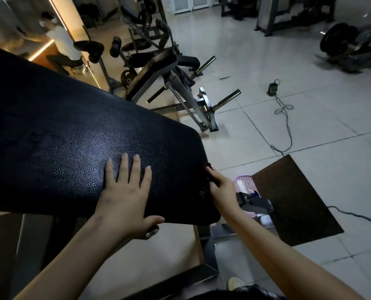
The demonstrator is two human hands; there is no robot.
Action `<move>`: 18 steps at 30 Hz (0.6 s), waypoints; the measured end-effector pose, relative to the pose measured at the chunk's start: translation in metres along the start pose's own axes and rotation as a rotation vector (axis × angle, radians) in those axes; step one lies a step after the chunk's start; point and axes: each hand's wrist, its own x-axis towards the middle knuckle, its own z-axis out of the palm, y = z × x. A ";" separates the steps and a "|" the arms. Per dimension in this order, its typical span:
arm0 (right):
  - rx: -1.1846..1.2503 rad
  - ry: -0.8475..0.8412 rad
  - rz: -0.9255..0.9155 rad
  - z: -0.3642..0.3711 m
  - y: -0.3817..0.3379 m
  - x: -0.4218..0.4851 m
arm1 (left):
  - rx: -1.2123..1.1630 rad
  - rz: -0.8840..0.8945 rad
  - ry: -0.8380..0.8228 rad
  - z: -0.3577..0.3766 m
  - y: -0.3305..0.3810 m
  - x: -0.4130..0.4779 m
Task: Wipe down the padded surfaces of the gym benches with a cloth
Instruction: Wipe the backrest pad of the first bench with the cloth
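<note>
Against both hands [123, 191] [221, 188], bench pad [71, 135]

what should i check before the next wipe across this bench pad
1. Is the left hand flat on the bench pad, steadying it: ok.
2. Is the cloth in the right hand: its fingers curl on something dark at the pad's edge; cannot tell.
3. Is the pad top free of loose items: ok.
4. Is the pink basket, below the pad's end, off the wiping path: ok.
5. Is the floor cable away from the shoe: ok.
</note>
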 end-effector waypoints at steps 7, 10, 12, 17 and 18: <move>-0.082 -0.198 -0.271 0.018 -0.015 -0.070 | 0.010 0.024 -0.021 0.000 0.001 0.004; -0.071 -0.202 -0.267 0.008 -0.002 -0.056 | 0.006 0.095 -0.032 -0.001 0.012 0.009; -0.042 -0.123 -0.183 0.003 0.008 -0.036 | -0.010 0.165 -0.038 -0.001 0.027 0.014; 0.031 -0.010 -0.003 0.005 0.001 0.024 | -0.020 0.238 -0.044 -0.003 0.061 0.040; 0.027 -0.004 0.001 0.006 -0.001 0.034 | -0.010 0.240 -0.058 -0.005 0.064 0.045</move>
